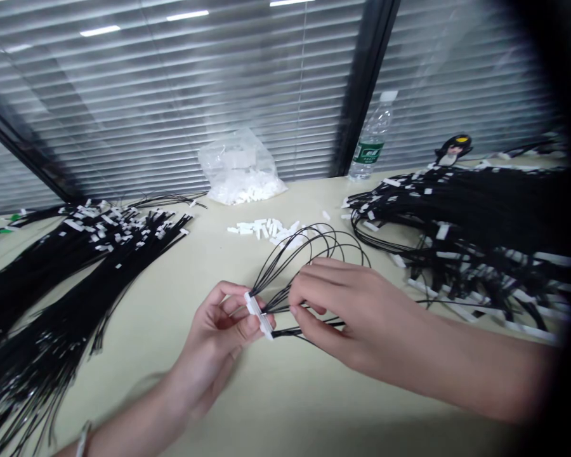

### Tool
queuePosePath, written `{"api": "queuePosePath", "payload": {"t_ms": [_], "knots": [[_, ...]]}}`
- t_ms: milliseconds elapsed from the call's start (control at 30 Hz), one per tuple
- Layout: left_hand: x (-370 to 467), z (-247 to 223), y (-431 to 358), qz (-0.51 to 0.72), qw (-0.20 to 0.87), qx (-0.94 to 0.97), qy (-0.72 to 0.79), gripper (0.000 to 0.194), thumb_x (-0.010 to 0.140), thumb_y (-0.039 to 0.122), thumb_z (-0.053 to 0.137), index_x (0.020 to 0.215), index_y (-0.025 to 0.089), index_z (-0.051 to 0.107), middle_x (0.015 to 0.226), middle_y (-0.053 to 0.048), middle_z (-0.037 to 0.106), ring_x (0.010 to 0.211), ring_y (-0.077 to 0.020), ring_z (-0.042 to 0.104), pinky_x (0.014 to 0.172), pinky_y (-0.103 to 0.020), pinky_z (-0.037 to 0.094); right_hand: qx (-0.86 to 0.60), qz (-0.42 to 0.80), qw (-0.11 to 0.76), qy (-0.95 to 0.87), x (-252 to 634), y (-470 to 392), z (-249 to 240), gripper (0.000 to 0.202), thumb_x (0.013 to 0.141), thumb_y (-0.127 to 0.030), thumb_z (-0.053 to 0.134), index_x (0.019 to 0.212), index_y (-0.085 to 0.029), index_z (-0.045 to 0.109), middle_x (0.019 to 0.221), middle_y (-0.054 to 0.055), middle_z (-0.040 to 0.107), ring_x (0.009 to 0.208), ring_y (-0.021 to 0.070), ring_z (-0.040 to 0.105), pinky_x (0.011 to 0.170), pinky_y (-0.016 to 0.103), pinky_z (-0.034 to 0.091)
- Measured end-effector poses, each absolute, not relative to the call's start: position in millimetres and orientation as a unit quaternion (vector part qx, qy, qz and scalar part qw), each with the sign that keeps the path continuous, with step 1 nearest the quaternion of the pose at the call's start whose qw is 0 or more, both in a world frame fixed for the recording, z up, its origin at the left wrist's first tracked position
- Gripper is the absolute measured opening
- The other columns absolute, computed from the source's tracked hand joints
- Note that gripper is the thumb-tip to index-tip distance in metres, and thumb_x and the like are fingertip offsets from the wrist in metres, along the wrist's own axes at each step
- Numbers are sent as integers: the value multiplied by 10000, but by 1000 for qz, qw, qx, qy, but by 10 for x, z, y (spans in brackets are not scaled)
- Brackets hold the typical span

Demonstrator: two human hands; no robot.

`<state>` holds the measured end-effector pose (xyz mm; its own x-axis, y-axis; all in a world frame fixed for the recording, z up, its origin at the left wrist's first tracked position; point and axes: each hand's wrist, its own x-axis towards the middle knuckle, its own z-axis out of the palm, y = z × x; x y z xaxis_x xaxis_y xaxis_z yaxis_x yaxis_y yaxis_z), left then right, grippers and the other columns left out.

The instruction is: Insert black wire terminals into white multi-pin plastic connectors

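A long white connector housing (258,315) is pinched between the thumb and fingers of my left hand (228,327), tilted over the middle of the table. Several thin black wires (278,270) run out of its right side; some bend up and round in wide loops. My right hand (337,298) is just right of the connector, thumb and forefinger closed on one or more of the black wires. The exact number between those fingertips is hidden. Just beyond the hands, small white connector pieces (266,228) lie loose on the table.
Bundles of black wires (109,279) with white ends spread over the left side. A large heap of wired connectors (480,216) covers the right. At the back stand a clear bag of white pieces (242,171), a water bottle (372,139) and a small figurine (452,151), before window blinds (195,82).
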<state>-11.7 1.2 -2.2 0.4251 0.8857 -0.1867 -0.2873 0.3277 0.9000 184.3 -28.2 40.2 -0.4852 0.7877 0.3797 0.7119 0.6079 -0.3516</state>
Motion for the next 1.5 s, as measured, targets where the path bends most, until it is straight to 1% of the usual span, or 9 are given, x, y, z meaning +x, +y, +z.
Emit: {"api": "queuePosePath", "payload": {"t_ms": [200,567,1000,1133,1333,1500], "knots": [[-120,-17,-6,405,732,416,357,206,727,89,673,841,208,550,805,19,658,745,-136,637,715,-249,469,-424,58,266,-864,1838,-279,401,125,859,-136,422,737,-159,431,697,-14,482,688,107,404,615,244,290],[-118,-4,-12,409,734,415,349,209,723,82,675,836,216,561,798,21,675,728,-135,649,715,-251,469,-416,53,257,-871,1847,-265,411,123,859,-136,440,742,-159,469,698,-17,484,695,107,398,636,248,302],[-108,-2,-12,409,732,418,350,205,719,75,679,821,213,566,794,24,680,722,-129,648,708,-245,468,-409,25,274,-870,1842,-293,419,125,852,-134,457,731,-157,481,676,-17,471,664,105,388,606,249,292],[-108,-11,-14,409,734,417,347,209,721,72,677,825,219,572,798,26,685,724,-125,649,703,-239,465,-401,-11,272,-875,1837,-301,430,112,824,-107,480,722,-149,495,687,-8,483,671,114,399,602,258,289],[-113,-18,-17,417,729,413,353,230,688,63,702,810,210,576,795,10,703,715,-131,646,697,-247,463,-383,-69,262,-883,1824,-334,433,131,784,-63,491,692,-156,485,637,-14,459,628,122,385,588,267,273],[-109,-8,-26,418,727,418,348,218,702,52,689,803,207,575,761,22,698,691,-107,625,662,-219,456,-386,-82,246,-886,1831,-341,422,107,792,-103,513,715,-170,480,653,-12,455,640,135,391,604,277,281]]}}
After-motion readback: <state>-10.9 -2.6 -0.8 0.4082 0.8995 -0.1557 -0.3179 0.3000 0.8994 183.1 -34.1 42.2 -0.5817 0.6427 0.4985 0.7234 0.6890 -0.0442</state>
